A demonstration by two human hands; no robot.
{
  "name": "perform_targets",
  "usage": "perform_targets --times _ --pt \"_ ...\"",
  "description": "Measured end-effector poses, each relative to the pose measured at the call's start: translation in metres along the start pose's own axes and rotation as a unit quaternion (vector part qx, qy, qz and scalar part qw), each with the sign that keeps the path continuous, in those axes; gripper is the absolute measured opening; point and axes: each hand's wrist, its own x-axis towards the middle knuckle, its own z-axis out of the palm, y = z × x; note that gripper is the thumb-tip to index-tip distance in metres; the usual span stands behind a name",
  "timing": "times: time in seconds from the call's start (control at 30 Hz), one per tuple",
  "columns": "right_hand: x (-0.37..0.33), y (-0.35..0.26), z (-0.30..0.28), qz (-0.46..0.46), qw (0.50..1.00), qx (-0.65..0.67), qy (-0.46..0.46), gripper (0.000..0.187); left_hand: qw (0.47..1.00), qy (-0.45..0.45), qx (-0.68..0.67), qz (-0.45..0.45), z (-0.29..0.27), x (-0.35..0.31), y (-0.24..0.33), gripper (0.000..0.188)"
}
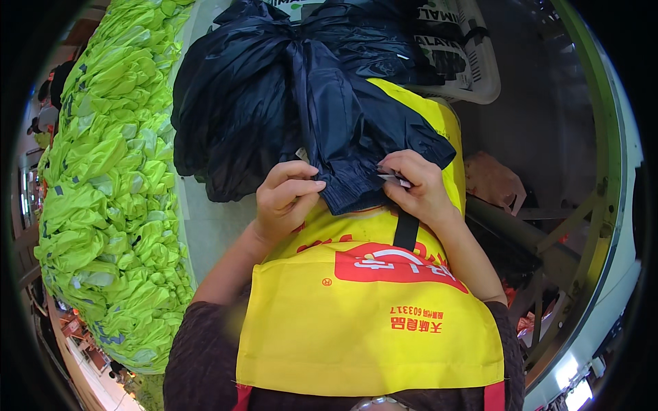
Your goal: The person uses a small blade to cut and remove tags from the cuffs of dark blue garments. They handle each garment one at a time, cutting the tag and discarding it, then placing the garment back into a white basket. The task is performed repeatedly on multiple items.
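A dark navy garment [343,109] of thin, shiny cloth lies across my lap, with a gathered, elastic-looking edge [346,195] toward me. My left hand [291,192] is closed, thumb and fingers pinching that edge at its left end. At the other end, my right hand [418,185] is closed around small pointed metal thread snips [394,179], whose two tips face left beside the cloth. Part of the snips is hidden by the fingers. A small pale tag [302,155] shows just above my left fingers.
Bright yellow-green garments [116,185] are heaped along the left. More dark garments [370,41] lie at the far side, by a white plastic crate [483,68]. I wear a yellow apron [363,322]. A metal frame [582,226] and a pale pink plastic bag [492,179] are on the right.
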Motion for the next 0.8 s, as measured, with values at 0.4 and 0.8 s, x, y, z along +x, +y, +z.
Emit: perform_targets --times 0.4,0.8 --pt "0.012 -0.021 0.004 -0.063 0.993 0.090 -0.051 0.012 0.996 -0.063 0.066 0.025 0.000 0.004 -0.002 0.026" --pt "0.013 -0.026 -0.002 0.159 0.864 0.478 -0.006 0.011 0.950 -0.313 0.014 0.013 0.009 0.051 0.008 0.010"
